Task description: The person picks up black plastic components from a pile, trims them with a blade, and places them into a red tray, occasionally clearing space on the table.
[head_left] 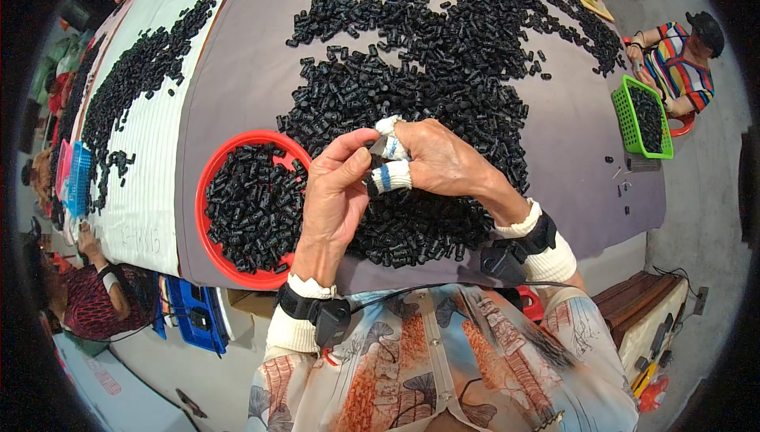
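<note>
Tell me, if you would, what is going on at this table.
A person's left hand and right hand meet over a heap of small black parts. The left thumb and forefinger pinch a small dark piece; the right hand, with white finger wraps, is curled beside it, its grip hidden. A red tub of similar parts sits to the left, and at the far right a co-worker is beside a green basket of them.

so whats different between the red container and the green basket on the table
The red container is round, while the green basket is roughly rectangular. The red container sits near the left hand; the green basket is at the right edge of the table, beside a person in a striped shirt. Both hold many small black pieces.
</note>
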### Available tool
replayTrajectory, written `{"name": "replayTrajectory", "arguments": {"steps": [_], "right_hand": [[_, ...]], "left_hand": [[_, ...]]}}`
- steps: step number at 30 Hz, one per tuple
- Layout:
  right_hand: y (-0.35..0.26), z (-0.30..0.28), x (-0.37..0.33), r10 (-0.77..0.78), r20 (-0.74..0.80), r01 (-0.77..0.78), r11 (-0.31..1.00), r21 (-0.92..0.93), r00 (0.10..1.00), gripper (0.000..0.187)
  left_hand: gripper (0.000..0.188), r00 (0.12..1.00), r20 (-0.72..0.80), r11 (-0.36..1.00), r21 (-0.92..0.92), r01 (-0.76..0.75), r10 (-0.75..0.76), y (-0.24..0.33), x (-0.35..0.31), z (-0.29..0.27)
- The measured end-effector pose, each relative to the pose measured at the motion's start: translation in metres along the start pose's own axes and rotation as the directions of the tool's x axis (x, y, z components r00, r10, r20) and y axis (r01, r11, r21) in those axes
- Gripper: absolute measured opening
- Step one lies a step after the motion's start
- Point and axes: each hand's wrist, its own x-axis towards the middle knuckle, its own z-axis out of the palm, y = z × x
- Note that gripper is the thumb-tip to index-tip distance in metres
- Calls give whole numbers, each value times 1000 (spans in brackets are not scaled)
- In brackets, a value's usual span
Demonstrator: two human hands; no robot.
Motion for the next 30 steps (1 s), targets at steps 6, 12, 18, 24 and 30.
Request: {"name": "replayTrajectory", "arguments": {"steps": [6,12,18,24,30], "right_hand": [[-1,6,4,-12,-3,12,1000,-3,1000,37],[12,5,6,7,13,-8,1000,14,1000,32],[25,-12,-14,295,8,-276,883,381,955,12],[55,-16,-30,91,-122,-100,992,-71,988,12],[50,-17,-41,204,-228,-229,970,-87,952,20]], "left_hand": [[22,1000,-25,999,31,9,-8,6,-4,3],[22,977,-136,934,340,-111,166,33,-18,-12],[19,817,-228,257,961,102,530,72,-61,-68],[14,913,0,181,980,-81,408,35,-23,-36],[18,921,270,-282,940,-191,279,-20,27,-26]]}}
